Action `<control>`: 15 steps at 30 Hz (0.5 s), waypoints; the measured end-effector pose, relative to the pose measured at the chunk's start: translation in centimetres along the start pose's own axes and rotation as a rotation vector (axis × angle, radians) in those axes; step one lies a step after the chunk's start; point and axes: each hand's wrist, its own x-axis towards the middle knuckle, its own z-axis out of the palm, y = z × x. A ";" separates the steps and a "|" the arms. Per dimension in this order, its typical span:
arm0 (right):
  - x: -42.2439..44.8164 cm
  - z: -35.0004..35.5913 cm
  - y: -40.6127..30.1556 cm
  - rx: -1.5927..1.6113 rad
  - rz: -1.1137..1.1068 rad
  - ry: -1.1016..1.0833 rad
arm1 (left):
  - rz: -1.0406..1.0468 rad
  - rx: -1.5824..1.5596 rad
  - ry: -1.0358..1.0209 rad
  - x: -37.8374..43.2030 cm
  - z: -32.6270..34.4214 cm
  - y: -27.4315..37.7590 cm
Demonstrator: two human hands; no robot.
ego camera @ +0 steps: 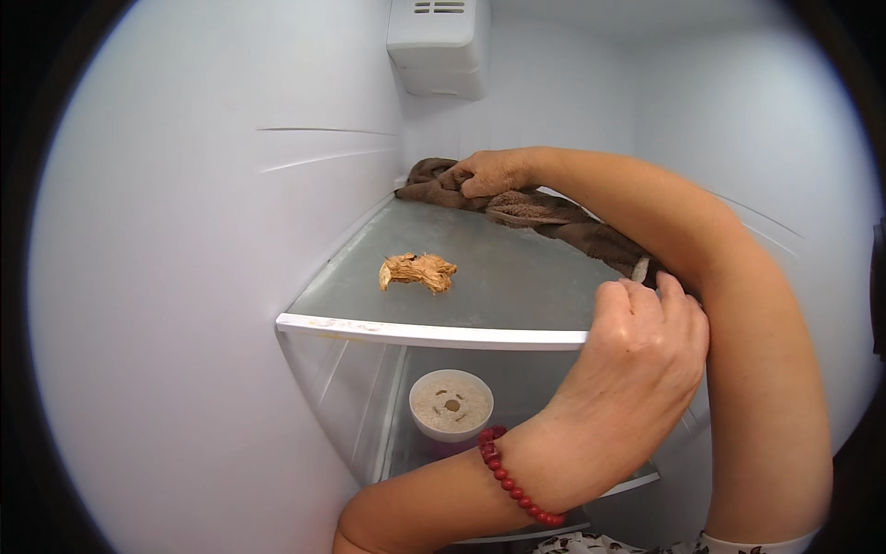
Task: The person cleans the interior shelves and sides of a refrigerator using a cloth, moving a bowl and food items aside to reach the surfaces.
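A brown plush cloth (533, 211) lies bunched along the back and right side of a refrigerator's glass shelf (484, 270). My right hand (495, 173) grips it with curled fingers near the back left corner. At the shelf's front right, my left hand (644, 339), with a red bead bracelet (509, 481) on its wrist, is closed around the near end of the cloth. A pale strip (642, 269) shows beside its fingers; the fingertips are hidden. A wrinkled tan root (419, 272), like dried ginger, lies on the shelf, apart from both hands.
A white bowl (451, 436) of pale grains with several dark bits stands on the lower shelf. The upper shelf has a white front trim (429, 336) with stains at its left. A vented white housing (439, 55) hangs at the back above. Ridged side walls (208, 242) flank the shelves.
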 end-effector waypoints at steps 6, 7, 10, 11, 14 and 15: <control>-1.0 -0.4 2.5 -0.555 0.250 -0.213 | -0.009 -0.011 0.089 0.1 0.1 -0.2; -0.8 -0.6 2.9 -0.663 0.212 -0.320 | -0.007 -0.013 0.044 0.1 0.0 -0.2; -0.3 -0.3 3.2 -0.592 0.037 -0.033 | -0.006 0.033 0.114 0.0 0.0 -0.1; 0.0 -0.2 3.0 -0.486 0.073 0.049 | -0.001 0.056 0.129 0.0 0.1 -0.1; 0.8 0.8 1.9 0.055 -0.265 0.174 | -0.013 0.039 0.106 0.0 0.5 0.1; 1.0 0.5 1.8 0.001 -0.378 0.048 | -0.033 0.033 0.108 0.0 0.6 0.2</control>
